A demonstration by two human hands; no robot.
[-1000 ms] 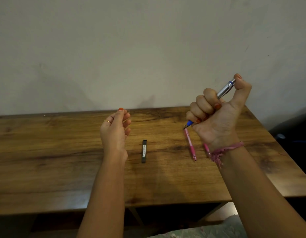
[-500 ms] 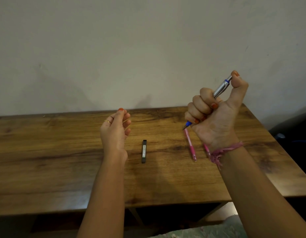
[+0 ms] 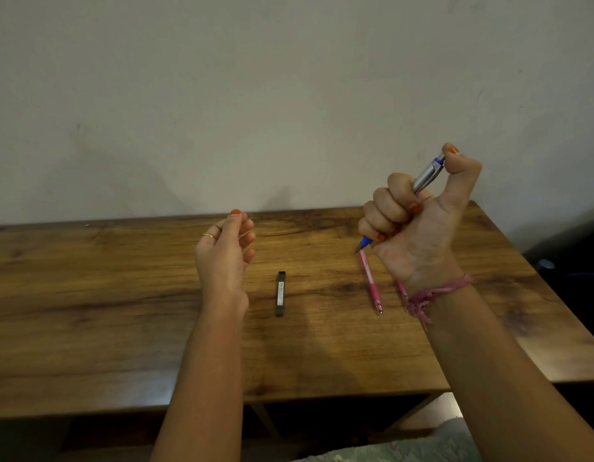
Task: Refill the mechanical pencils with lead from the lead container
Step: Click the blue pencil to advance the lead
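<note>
My right hand (image 3: pixel 419 225) is raised above the table's right side and grips a silver and blue mechanical pencil (image 3: pixel 428 174) in its fist, tip pointing down-left. The thumb bends over the pencil's top end. A pink mechanical pencil (image 3: pixel 371 285) lies on the wooden table (image 3: pixel 122 311) below that hand. A second pink pencil (image 3: pixel 401 290) shows only partly behind my right wrist. The black lead container (image 3: pixel 281 294) lies flat at the table's middle. My left hand (image 3: pixel 227 251) hovers left of the container, fingers loosely curled, with nothing visible in them.
The table stands against a plain wall (image 3: pixel 289 95). Its right edge drops off to a dark area with a bluish object (image 3: pixel 546 263). The front edge runs near my forearms, with patterned cloth (image 3: pixel 405 445) below it.
My right hand has shifted slightly left and the thumb has curled down onto the pencil's top end. My left hand and the things on the table have stayed put.
</note>
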